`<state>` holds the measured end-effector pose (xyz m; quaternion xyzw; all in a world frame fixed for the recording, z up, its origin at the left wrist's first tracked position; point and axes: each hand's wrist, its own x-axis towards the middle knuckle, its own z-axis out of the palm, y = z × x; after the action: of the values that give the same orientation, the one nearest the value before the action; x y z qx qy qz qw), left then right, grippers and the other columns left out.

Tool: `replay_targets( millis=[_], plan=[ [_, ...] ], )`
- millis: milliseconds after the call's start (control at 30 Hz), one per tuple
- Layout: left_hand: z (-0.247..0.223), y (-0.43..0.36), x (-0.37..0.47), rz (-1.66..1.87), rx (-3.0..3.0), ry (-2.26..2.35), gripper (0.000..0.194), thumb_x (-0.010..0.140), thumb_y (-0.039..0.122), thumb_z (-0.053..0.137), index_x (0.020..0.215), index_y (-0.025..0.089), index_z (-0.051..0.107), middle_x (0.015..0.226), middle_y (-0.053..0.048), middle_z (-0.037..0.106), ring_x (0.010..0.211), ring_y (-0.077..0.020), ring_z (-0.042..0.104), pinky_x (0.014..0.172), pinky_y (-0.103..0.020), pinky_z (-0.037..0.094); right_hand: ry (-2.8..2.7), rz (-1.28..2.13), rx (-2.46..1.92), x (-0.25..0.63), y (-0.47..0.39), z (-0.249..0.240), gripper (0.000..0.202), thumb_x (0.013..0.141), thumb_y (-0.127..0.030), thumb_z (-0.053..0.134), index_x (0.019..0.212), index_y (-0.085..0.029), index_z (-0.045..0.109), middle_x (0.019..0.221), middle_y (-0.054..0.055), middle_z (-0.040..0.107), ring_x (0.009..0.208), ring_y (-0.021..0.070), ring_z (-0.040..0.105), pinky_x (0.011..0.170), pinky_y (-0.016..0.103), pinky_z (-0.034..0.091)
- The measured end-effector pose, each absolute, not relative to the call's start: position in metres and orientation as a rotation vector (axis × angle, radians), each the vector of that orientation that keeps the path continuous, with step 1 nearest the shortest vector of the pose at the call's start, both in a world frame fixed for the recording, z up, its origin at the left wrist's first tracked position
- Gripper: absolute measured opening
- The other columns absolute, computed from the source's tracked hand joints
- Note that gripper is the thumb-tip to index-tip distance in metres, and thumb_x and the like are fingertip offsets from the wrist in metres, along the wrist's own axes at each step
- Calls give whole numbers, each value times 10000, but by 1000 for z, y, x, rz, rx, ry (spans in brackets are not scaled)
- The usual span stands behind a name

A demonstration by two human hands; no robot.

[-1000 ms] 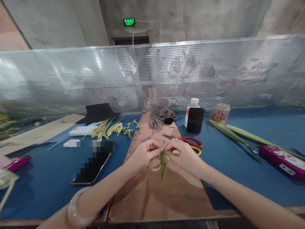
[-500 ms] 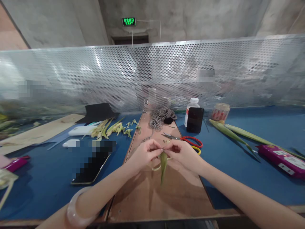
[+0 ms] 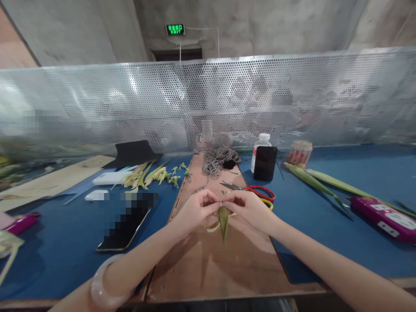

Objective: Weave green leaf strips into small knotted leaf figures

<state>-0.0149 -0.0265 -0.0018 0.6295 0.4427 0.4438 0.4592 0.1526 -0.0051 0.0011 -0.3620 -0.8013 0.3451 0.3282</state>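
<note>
Over the wooden strip of the table, my left hand (image 3: pixel 202 209) and my right hand (image 3: pixel 246 208) meet fingertip to fingertip. Both are closed in a pinch at the top of a folded green husk leaf (image 3: pixel 223 222), whose pointed end hangs down below the fingers. What exactly sits between the fingertips is too small to make out. A pale curled strip (image 3: pixel 213 228) shows just left of the leaf. Right behind my right hand lie scissors (image 3: pixel 260 190) with red handles, and a yellow handle (image 3: pixel 268 203) is partly hidden by that hand.
A heap of grey cord (image 3: pixel 218 159) lies behind my hands. On the right are a white bottle (image 3: pixel 262 142), a black phone (image 3: pixel 265 164), a jar (image 3: pixel 299 154), long leaves (image 3: pixel 312 182) and a purple packet (image 3: pixel 383 216). Leftward lie a dark phone (image 3: pixel 130 229) and leaf pieces (image 3: pixel 159 175).
The hanging leaf has turned slightly, its broader face now showing and its tip a little further right. Both hands keep their pinch in nearly the same place.
</note>
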Motion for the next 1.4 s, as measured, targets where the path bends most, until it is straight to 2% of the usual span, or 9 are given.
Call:
replay_targets(
  millis=[267,500,733,1000,1200,1400],
  plan=[
    [-3,-24,-17,1036,1558,1111,153,691,266,601,716,138,522,647,1,575,617,-120,555,591,-233,427,-2007,996,-896,152,-4,-1,133,749,-231,534,810,-136,604,789,45,636,715,148,577,640,257,449],
    [-2,-25,-15,1084,1563,1057,153,683,251,611,717,145,506,673,-3,589,666,-132,571,639,-250,434,-2063,873,-929,152,-3,-2,159,782,-247,492,777,-145,612,691,22,615,619,122,545,567,235,431],
    [-3,-23,-17,1050,1583,1156,182,725,317,551,676,145,517,580,18,539,516,-88,486,472,-195,359,-2032,856,-911,150,-10,2,96,753,-196,521,754,-152,606,743,27,632,684,137,570,636,249,452],
    [-3,-24,-15,1102,1581,1127,156,681,269,605,715,135,534,671,-13,582,635,-125,545,600,-242,426,-2112,833,-931,151,-8,2,178,804,-232,462,772,-151,617,674,13,610,605,115,529,551,223,416],
    [-4,-23,-18,1021,1588,1158,136,706,270,576,688,141,536,618,-1,573,593,-121,541,565,-236,425,-2057,878,-907,152,-7,0,123,775,-211,497,791,-150,602,749,26,623,682,132,557,623,244,440],
    [-5,-23,-18,1073,1618,1105,137,682,247,606,723,138,534,701,-19,589,675,-137,560,634,-246,434,-2087,958,-905,152,-4,-2,154,786,-224,478,801,-140,606,680,15,607,613,117,541,558,228,426]
  ],
)
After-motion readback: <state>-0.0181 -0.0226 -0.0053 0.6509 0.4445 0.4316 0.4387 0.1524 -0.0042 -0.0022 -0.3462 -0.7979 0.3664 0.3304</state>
